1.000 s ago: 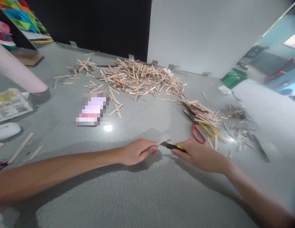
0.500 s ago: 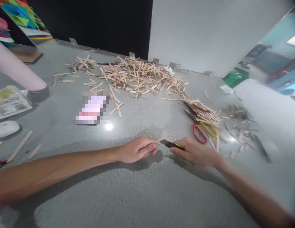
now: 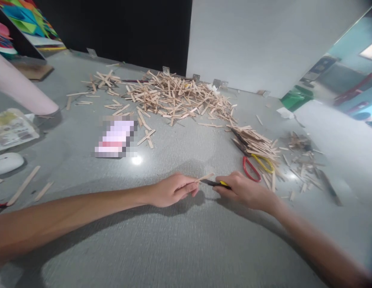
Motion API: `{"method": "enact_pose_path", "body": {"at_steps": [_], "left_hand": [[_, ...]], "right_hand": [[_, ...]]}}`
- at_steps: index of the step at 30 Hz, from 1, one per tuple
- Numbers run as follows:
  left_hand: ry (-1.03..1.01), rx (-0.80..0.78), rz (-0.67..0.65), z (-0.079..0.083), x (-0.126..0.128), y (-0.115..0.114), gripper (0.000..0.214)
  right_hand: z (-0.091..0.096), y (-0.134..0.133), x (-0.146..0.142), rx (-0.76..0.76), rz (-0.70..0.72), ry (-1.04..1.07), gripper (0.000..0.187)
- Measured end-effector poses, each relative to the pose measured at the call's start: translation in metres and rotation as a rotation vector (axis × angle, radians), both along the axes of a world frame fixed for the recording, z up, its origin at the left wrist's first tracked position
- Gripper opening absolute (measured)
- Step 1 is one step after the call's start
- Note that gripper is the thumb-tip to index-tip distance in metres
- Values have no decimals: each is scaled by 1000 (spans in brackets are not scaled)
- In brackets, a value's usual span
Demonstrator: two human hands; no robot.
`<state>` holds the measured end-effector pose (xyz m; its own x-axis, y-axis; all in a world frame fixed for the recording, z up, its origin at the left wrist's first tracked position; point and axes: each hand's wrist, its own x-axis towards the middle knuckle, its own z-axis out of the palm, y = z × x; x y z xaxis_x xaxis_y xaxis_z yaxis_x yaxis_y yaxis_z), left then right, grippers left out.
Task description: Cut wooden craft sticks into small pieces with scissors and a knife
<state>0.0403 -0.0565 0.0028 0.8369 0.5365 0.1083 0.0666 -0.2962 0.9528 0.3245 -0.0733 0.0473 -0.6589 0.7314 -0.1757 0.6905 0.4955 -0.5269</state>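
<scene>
My left hand pinches one end of a short wooden craft stick just above the grey table. My right hand is closed round a black and yellow cutter, whose dark tip touches the stick close to my left fingertips. Both hands sit near the middle of the table, almost touching each other.
A big heap of wooden sticks lies at the back. A smaller bundle lies on red and yellow scissors to the right, with offcuts beyond. A blurred card, a white mouse and loose sticks lie left.
Both hands stay together on the stick; the right hand with the cutter has shifted slightly left and farther away. Nothing else on the table has moved.
</scene>
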Motion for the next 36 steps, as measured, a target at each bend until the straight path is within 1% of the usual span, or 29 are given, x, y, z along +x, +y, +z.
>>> {"method": "enact_pose_path", "body": {"at_steps": [4, 7, 10, 14, 20, 32, 34, 36], "left_hand": [[1, 0, -5, 0, 0, 0, 42], [4, -12, -5, -1, 1, 0, 43], [7, -30, -3, -1, 1, 0, 44], [3, -54, 2, 0, 1, 0, 46], [-12, -84, 22, 1, 2, 0, 47], [-6, -114, 25, -1, 1, 0, 46], [-8, -112, 30, 0, 2, -1, 46], [-9, -107, 39, 0, 2, -1, 46]], "right_hand": [[5, 3, -3, -230, 0, 64, 52], [9, 4, -6, -375, -44, 81, 53], [12, 3, -8, -477, -83, 91, 54], [13, 2, -9, -519, -117, 97, 55], [13, 0, -10, -620, -207, 93, 55], [4, 2, -7, -800, -225, 211, 58], [4, 2, -7, -810, -227, 214, 58], [4, 3, -8, -762, -222, 190, 58]]}}
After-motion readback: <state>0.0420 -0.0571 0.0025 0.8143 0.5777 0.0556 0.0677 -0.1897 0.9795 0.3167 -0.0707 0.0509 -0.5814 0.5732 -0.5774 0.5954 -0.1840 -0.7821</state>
